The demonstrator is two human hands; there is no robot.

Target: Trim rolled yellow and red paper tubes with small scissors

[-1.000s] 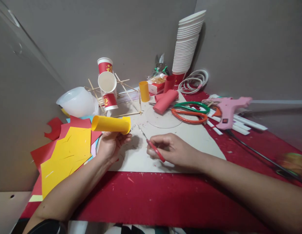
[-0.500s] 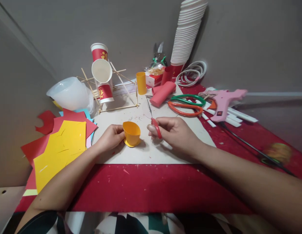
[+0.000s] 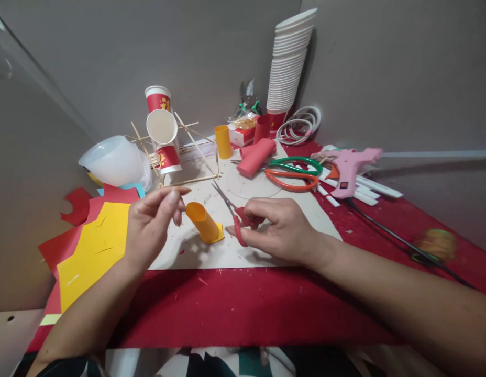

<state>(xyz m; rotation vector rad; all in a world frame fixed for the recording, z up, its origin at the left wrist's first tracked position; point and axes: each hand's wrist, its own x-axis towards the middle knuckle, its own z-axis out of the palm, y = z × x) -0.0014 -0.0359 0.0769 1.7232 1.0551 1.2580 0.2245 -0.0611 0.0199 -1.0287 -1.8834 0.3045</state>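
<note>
Tiny scraps [image 3: 202, 281] dotted the red bench [image 3: 266, 309]. Near its front edge, a yellow tube [image 3: 205, 224] leaned, rolled already, its flat bottom bit [image 3: 218, 234] maybe left to trim. The right hand [image 3: 280, 228] gripped scissors [image 3: 238, 229]; the left hand [image 3: 153, 215], fingers loosely bent near the tube, looked empty.

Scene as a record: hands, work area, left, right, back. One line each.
left_hand: left hand beside front yellow tube, nothing visibly held
right_hand: right hand holding red-handled scissors
work_area: pale board on red surface
left: coloured paper sheets
right: pink glue gun
back: leaning stack of paper cups
</note>
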